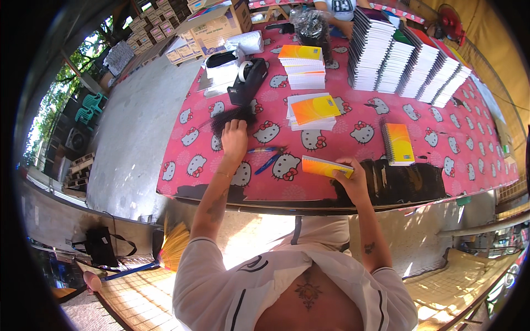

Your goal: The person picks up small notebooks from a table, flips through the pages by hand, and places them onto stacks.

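My left hand [235, 138] reaches to a small pile of black spiral binding coils [227, 117], its fingers curled down onto them. How many coils it grips is hidden. In my right hand [354, 179] is a small yellow and orange notebook [319, 166], held by one end and tilted above the table's near edge. Blue-handled pliers [269, 160] lie spread between the two hands. Beyond them sits a short, uneven stack of yellow-orange covered pads [314, 110]. To the right lies a yellow notebook [399, 144] with a black coil along its left side.
A taller pad stack [302, 74], a black tape dispenser [248, 83] and tall stacks of coil-bound notebooks [372, 52] stand farther back on the pink patterned table [353, 154]. A clear plastic bag of black coils [313, 36] is near another person [338, 12]. Cardboard boxes [215, 33] stand back left.
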Demonstrator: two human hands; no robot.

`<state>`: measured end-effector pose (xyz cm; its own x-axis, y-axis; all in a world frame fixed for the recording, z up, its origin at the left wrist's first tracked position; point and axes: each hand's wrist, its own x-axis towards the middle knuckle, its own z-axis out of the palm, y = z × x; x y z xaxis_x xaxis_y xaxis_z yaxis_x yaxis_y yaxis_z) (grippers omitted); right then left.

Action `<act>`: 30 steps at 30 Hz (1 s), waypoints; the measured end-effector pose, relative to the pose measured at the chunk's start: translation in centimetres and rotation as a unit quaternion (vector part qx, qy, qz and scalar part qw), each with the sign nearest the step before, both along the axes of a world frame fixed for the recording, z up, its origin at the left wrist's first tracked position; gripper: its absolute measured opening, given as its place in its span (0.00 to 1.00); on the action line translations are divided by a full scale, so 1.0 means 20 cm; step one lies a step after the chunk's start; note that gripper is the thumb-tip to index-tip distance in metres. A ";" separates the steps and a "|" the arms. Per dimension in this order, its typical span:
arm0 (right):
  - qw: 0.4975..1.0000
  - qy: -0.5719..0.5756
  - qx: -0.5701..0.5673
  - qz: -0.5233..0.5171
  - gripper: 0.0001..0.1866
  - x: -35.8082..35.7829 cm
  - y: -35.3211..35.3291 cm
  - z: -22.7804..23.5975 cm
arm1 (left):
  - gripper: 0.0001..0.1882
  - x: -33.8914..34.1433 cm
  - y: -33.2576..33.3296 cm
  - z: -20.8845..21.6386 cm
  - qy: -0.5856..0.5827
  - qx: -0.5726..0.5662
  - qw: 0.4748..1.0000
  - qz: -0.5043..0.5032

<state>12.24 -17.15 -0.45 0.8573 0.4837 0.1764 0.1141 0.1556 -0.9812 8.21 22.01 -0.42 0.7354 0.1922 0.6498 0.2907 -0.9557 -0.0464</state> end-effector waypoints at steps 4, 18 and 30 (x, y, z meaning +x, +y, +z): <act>1.000 -0.008 -0.016 0.000 0.15 -0.01 0.01 -0.01 | 0.06 0.01 -0.02 0.02 0.018 0.001 1.000 -0.006; 0.999 0.014 -0.003 0.030 0.19 -0.02 0.03 0.00 | 0.19 -0.27 -0.86 0.21 -0.073 -0.377 0.891 -0.241; 0.998 -0.016 -0.048 0.027 0.12 -0.03 0.03 -0.02 | 0.14 -0.32 -0.76 0.22 -0.033 -0.397 0.868 -0.296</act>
